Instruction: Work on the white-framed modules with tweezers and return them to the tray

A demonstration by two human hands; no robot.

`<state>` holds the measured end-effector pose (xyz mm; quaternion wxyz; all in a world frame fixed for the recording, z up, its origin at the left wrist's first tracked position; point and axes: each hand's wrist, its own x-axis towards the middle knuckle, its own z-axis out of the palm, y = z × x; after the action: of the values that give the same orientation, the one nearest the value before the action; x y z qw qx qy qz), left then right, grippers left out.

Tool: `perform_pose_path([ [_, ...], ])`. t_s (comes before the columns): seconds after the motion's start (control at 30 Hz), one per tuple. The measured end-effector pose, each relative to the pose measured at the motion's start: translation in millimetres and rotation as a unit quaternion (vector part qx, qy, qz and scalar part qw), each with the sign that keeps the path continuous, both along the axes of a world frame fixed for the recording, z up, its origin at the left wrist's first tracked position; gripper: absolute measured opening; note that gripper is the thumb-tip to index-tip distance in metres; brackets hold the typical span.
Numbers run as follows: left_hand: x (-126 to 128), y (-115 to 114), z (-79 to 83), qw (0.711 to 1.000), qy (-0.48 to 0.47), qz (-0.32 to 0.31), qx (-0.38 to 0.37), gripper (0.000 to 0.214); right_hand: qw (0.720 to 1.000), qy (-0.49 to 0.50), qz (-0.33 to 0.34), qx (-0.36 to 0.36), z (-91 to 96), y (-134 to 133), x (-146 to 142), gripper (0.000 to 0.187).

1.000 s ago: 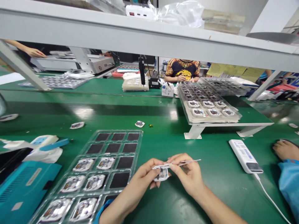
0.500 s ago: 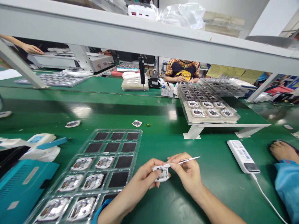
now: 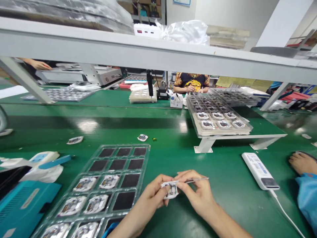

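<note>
My left hand (image 3: 150, 195) pinches a small white-framed circuit module (image 3: 171, 190) by its edge, low at the centre of the view. My right hand (image 3: 198, 191) holds slim steel tweezers (image 3: 196, 180), whose tips reach the module's top edge. Left of my hands lies a clear plastic tray (image 3: 146, 158) with black pads in its upper cells. Similar white modules (image 3: 85, 184) sit in its lower cells, and its nearest row is partly cut off by the frame.
A white power bank (image 3: 260, 171) with a cable lies right. A teal case (image 3: 24, 205) sits left. A stacked tray (image 3: 218, 119) rests on a white stand. Loose labels (image 3: 75, 140) lie on the green bench (image 3: 183, 158). A bare foot (image 3: 302, 163) shows right; a co-worker (image 3: 191, 82) sits opposite.
The whole scene sits lower and slightly smaller in the view, with more of the shelf's top showing. My hands keep the module and tweezers, and the tweezers lie flatter.
</note>
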<state>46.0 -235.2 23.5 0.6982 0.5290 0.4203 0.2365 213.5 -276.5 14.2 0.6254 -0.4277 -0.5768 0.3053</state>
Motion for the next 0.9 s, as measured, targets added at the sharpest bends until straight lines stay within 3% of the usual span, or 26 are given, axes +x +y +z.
perform_pose_path([
  [0.2,-3.1,-0.3,0.8,1.0,-0.002,-0.002,0.008,0.037,0.998,0.057,0.016,-0.021,-1.8,1.0,-0.9,0.01],
  [0.53,1.9,-1.6,3.0,0.999,-0.011,0.015,0.035,0.04,0.999,-0.025,-0.023,0.028,-2.5,-0.8,-0.8,0.014],
  [0.67,1.4,-0.9,1.9,1.0,-0.013,0.021,-0.001,0.039,1.0,0.026,-0.009,-0.011,-0.8,-0.5,-0.7,0.01],
  [0.9,1.4,-0.7,6.5,1.0,-0.014,0.008,0.002,0.045,0.996,0.082,0.006,-0.033,-1.7,0.3,0.1,0.008],
])
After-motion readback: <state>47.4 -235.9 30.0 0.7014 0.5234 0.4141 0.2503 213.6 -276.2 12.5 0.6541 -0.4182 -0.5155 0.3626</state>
